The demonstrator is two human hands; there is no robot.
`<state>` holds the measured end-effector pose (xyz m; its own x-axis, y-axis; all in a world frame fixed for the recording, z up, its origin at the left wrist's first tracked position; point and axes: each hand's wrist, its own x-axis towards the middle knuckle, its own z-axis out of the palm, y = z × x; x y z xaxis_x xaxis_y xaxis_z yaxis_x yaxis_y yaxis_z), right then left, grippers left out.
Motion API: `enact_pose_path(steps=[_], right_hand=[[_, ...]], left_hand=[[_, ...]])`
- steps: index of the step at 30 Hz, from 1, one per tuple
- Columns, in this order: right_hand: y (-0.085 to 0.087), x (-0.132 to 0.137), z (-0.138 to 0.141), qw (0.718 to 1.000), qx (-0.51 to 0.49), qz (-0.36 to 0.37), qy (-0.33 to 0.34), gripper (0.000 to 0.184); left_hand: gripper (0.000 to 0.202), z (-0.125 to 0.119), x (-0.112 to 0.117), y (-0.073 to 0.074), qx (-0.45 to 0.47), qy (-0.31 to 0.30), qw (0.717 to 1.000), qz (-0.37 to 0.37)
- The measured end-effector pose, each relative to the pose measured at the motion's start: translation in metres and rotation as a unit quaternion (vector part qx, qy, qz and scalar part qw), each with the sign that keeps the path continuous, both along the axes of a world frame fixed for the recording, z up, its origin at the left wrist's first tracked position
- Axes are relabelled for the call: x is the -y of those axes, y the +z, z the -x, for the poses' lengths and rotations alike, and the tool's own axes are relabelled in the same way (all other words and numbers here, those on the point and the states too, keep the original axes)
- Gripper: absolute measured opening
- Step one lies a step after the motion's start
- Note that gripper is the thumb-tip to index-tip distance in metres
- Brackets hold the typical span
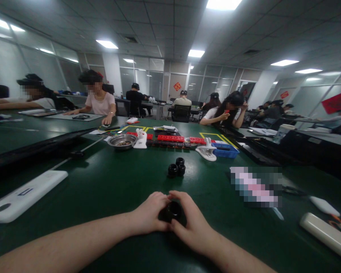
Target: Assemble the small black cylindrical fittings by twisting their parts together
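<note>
Both of my hands meet around a black round fitting point(174, 209) with a dark hole in its top, low on the green table. My left hand point(152, 212) curls round its left side, fingers at the far edge and thumb in front. Around the right side wraps my right hand point(191, 220), its thumb near the left one. Much of the fitting is hidden by the fingers. Farther out stands a small cluster of similar black fittings point(173, 170), touching one another.
Beyond the cluster lie a metal bowl point(121, 146) with small parts, red strips point(170, 138), two white clamps point(207, 151) and a blue tray point(226, 154). A white panel point(25, 195) is at left, a white bar point(326, 231) at right. People sit around the table.
</note>
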<state>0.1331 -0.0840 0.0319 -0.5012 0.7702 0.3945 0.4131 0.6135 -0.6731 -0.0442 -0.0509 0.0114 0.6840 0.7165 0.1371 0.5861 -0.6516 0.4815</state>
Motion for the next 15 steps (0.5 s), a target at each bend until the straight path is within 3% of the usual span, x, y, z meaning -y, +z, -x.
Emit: enact_pose_path(steps=[7,12,15], right_hand=[[-0.002,-0.0023,0.001,0.996,0.012,0.015,-0.085,0.047],[-0.0005,-0.0001,-0.0011,1.0,0.006,0.013,-0.013,0.056],[0.0007,0.0002,-0.0012,1.0,0.005,0.006,-0.012,0.058]], left_hand=[[0.034,-0.0006,0.0015,0.0033,-0.004,0.011,1.0,-0.01],[0.045,0.0,0.0007,0.0015,0.005,0.004,1.0,-0.006],[0.044,0.0012,-0.0002,-0.002,0.009,0.006,1.0,-0.01]])
